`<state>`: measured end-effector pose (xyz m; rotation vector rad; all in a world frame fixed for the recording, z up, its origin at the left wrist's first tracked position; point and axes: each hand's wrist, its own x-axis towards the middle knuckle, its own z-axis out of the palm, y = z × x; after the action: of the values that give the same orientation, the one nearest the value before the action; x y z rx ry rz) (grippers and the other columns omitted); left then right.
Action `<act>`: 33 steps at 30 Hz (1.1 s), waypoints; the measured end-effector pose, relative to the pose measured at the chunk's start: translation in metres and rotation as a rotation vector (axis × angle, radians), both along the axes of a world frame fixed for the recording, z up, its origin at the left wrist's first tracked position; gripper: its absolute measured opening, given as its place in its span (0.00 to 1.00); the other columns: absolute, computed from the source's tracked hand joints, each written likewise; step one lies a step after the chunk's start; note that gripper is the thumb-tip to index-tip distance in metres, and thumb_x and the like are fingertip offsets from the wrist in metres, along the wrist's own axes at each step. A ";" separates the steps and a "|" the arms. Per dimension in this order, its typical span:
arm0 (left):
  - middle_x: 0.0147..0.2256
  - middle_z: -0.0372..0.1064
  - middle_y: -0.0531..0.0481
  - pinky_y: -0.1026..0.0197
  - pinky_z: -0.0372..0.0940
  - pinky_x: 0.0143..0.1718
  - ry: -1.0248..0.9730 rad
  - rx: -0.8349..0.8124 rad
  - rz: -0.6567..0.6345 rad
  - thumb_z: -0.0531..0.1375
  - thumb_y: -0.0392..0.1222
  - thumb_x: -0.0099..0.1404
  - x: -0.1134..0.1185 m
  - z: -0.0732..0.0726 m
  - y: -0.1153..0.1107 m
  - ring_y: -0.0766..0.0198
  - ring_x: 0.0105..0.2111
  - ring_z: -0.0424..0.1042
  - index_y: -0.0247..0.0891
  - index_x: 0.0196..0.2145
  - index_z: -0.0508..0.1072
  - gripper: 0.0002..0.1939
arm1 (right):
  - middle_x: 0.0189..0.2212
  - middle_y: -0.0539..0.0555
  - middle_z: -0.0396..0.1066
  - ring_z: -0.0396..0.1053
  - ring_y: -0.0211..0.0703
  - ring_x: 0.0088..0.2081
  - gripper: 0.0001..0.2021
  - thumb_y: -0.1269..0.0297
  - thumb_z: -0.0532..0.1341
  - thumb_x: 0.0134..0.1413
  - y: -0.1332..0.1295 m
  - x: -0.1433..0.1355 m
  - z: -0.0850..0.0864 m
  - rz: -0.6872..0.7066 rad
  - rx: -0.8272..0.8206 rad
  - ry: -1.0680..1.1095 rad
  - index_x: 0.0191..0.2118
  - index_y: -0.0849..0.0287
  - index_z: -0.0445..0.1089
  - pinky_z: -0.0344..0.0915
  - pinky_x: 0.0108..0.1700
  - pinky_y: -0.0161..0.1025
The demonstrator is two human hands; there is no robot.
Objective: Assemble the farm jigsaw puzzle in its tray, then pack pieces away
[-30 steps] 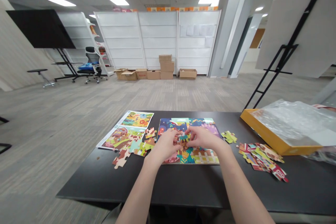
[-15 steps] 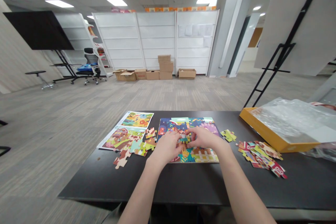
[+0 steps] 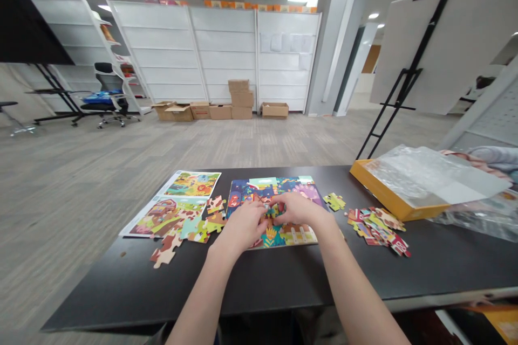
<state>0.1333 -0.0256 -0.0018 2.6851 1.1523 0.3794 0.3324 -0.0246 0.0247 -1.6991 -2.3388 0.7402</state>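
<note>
The head view has swung right, the left hand [image 3: 245,223] and right hand [image 3: 299,208] staying over the puzzle [image 3: 265,192]
Both hands curl inward, hiding part of the puzzle, which lies flat on the black table [image 3: 275,285]; whether they pinch a piece I cannot tell, and the dark screen [image 3: 30,29] is cut off at left

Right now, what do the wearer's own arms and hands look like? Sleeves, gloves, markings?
Left forearm and right forearm are bare to the frame edge, slim, tapering toward the wrists; no sleeves show. Left hand and right hand are ungloved. No watch, bracelet, cable or marking visible.
</note>
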 end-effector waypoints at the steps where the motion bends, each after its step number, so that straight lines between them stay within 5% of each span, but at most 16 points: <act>1: 0.49 0.76 0.41 0.52 0.63 0.59 -0.006 -0.005 0.008 0.58 0.38 0.66 0.000 0.000 0.000 0.51 0.53 0.71 0.36 0.46 0.78 0.12 | 0.32 0.49 0.75 0.70 0.39 0.30 0.23 0.61 0.70 0.43 0.000 0.000 0.000 -0.009 0.005 -0.002 0.49 0.52 0.77 0.58 0.29 0.32; 10: 0.49 0.76 0.41 0.50 0.64 0.56 -0.050 -0.054 0.050 0.60 0.42 0.67 -0.002 0.000 0.000 0.49 0.53 0.71 0.39 0.44 0.78 0.11 | 0.34 0.51 0.76 0.72 0.42 0.33 0.25 0.60 0.71 0.44 0.000 0.014 0.006 -0.073 -0.002 0.002 0.52 0.53 0.76 0.62 0.32 0.33; 16: 0.41 0.77 0.43 0.55 0.67 0.48 -0.003 -0.041 0.050 0.58 0.48 0.70 -0.001 0.005 -0.002 0.52 0.46 0.74 0.39 0.38 0.78 0.13 | 0.41 0.58 0.77 0.74 0.48 0.39 0.21 0.59 0.70 0.45 -0.018 0.104 0.013 -0.415 0.097 -0.071 0.47 0.59 0.77 0.67 0.38 0.38; 21: 0.37 0.75 0.43 0.57 0.66 0.44 0.021 -0.026 0.067 0.57 0.51 0.70 0.001 0.011 -0.004 0.53 0.42 0.74 0.38 0.32 0.76 0.16 | 0.45 0.63 0.77 0.77 0.51 0.41 0.24 0.61 0.71 0.40 -0.044 0.164 0.001 -0.668 0.016 -0.162 0.47 0.62 0.77 0.70 0.41 0.39; 33: 0.37 0.75 0.44 0.57 0.65 0.40 -0.022 -0.036 0.066 0.58 0.48 0.69 -0.001 0.007 0.001 0.53 0.40 0.73 0.39 0.32 0.75 0.13 | 0.32 0.56 0.78 0.76 0.49 0.33 0.19 0.68 0.71 0.32 -0.056 0.165 -0.009 -0.674 0.012 -0.187 0.38 0.56 0.78 0.68 0.32 0.38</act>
<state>0.1324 -0.0248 0.0049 2.6110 1.2326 0.3931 0.4975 -0.0804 0.0161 -2.4227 -1.6532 0.4459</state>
